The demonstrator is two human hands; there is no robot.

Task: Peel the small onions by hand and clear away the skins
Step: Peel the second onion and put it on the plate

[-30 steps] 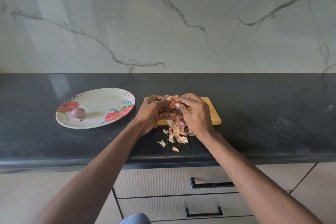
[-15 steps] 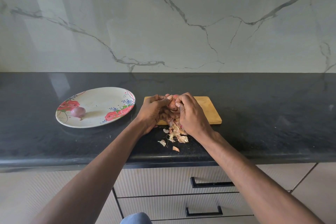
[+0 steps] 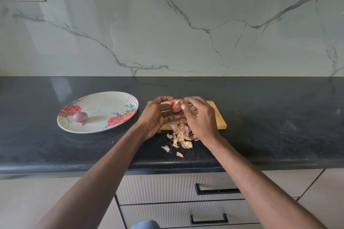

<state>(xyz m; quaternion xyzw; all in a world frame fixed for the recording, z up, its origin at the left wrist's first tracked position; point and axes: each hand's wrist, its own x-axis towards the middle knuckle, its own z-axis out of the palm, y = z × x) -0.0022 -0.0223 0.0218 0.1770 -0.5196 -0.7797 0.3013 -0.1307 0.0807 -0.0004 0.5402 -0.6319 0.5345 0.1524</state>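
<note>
Onion [image 3: 176, 107] clamped in both grips, left hand [image 3: 158, 115] and right hand [image 3: 200, 117], above skins [image 3: 181, 135] on black bench [image 3: 270, 117]; marble wall [image 3: 186, 24] behind.

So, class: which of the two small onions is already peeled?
The purple onion lying on the flowered plate; its surface is smooth and bare. The other onion, held between both hands, still carries skin.

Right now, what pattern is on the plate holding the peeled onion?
The plate is white with red roses and blue sprigs around its rim; the head view shows it best.
</note>
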